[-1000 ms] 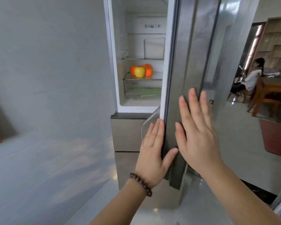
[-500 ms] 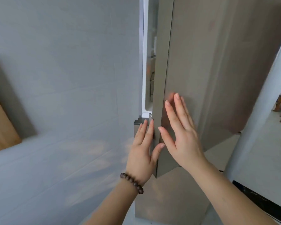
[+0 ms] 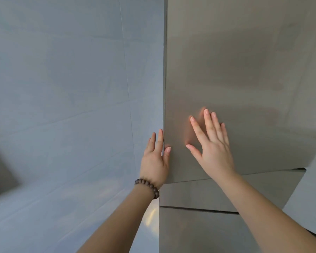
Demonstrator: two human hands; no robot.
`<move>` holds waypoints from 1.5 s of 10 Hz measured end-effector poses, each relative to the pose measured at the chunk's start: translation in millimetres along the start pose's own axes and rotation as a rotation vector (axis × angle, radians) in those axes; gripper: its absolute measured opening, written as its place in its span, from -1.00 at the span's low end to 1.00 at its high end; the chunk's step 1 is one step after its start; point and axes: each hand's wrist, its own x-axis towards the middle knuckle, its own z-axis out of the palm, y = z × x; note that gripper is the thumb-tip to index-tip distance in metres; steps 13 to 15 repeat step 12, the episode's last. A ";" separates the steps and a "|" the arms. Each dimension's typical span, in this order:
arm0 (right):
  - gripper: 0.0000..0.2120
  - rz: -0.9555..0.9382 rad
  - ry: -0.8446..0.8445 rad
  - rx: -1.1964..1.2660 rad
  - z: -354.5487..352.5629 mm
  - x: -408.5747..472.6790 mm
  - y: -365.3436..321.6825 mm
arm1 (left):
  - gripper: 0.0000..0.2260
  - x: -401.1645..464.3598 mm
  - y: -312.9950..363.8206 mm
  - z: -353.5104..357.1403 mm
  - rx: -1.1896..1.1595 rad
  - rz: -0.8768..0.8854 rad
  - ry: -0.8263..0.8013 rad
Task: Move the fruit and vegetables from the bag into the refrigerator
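Reaching up from the bottom edge, we have both forearms in view, the left one with a dark bead bracelet [image 3: 147, 188] at the wrist. Our left hand [image 3: 155, 158] sits at the left edge of the refrigerator door [image 3: 244, 79], fingers straight and close together along the side of that edge, thumb on the door's front face; nothing is held. Our right hand [image 3: 212, 145] lies flat on the door front, fingers straight and spread a little, thumb out to the left, palm toward the metal, also holding nothing. A faint reddish reflection of it shows on the brushed steel just left of the fingers. The door looks flush with the cabinet, no gap visible along its left edge. Below the door we see two drawer fronts [image 3: 208, 196], separated by a dark seam. The fruit and vegetables are not visible, with the refrigerator front covering the inside; the bag is not in frame. Left of the refrigerator runs a pale grey tiled wall [image 3: 62, 88] with thin joint lines.
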 end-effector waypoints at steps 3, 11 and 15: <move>-0.22 0.055 0.010 -0.104 51.3 38.9 1.4 | -0.41 65.1 -28.3 15.6 0.159 -0.104 -0.066; -0.32 0.134 -0.123 -0.090 63.8 33.9 3.9 | -0.46 64.5 -38.3 22.4 0.394 -0.110 -0.091; -0.38 0.264 -0.245 -0.015 57.0 5.0 7.0 | -0.46 49.1 -38.6 17.1 0.397 -0.087 -0.117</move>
